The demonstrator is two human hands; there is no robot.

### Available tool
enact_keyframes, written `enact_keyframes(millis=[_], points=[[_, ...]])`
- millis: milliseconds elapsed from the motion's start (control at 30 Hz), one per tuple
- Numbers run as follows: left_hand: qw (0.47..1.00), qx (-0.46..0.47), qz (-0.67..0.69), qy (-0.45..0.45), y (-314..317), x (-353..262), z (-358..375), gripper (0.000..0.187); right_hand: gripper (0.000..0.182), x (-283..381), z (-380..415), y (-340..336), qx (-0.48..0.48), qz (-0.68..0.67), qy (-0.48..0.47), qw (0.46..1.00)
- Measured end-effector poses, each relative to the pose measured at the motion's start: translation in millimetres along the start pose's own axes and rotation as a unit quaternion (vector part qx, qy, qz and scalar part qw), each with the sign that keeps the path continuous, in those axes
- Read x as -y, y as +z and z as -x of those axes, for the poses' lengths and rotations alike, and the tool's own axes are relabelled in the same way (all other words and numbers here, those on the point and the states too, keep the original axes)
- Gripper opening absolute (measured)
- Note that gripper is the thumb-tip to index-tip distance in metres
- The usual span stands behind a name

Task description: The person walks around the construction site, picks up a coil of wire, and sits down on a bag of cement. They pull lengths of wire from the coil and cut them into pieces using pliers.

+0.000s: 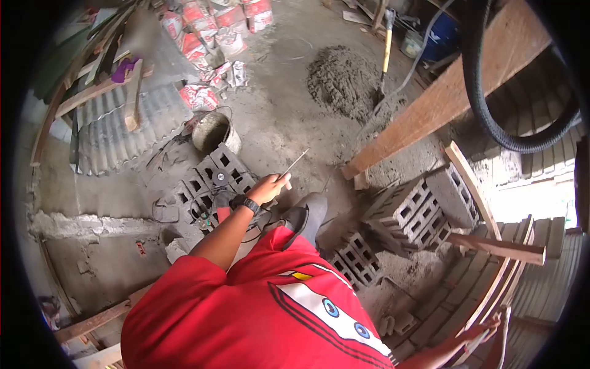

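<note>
My left hand (268,189), with a dark watch on its wrist, is closed round a thin rod (296,162) that points up and to the right. Below and left of this hand lie grey hollow blocks (224,161), with a power tool (220,199) and its cord on them. Near the lower right edge, my right hand (480,332) is beside wooden boards (510,280). Its fingers are bent round something pale that I cannot make out.
A bucket (214,132) stands beyond the blocks. Farther off are a mortar heap (344,83) and a shovel (387,49). A slanting wooden post (424,111) and stacked hollow blocks (415,212) stand on the right. Corrugated sheets (126,126) lie at left.
</note>
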State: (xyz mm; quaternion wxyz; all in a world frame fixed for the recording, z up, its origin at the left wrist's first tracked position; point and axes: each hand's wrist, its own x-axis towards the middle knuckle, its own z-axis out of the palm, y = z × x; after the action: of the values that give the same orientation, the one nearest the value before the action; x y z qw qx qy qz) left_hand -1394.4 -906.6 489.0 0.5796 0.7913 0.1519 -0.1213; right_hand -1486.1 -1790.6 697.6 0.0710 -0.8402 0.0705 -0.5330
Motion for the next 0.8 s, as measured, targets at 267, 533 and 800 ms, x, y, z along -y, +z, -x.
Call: enact_keyframes(millis=[267,533,800], points=[[0.992,-0.026,0.115,0.038,-22.6,-29.2,-68.1,0.056,0.046,97.3,-57.0,20.8,0.043,0.137,-0.028,0.989],[0.978,-0.024,0.208,-0.009,-81.0,-11.9,-162.3,0.059,0.042,198.5,33.0,218.7,0.598,0.162,0.037,0.784],[0.961,-0.100,0.240,-0.092,-201.6,9.4,-295.3,0.050,0.046,458.5,117.0,387.7,0.955,0.030,0.193,0.222]])
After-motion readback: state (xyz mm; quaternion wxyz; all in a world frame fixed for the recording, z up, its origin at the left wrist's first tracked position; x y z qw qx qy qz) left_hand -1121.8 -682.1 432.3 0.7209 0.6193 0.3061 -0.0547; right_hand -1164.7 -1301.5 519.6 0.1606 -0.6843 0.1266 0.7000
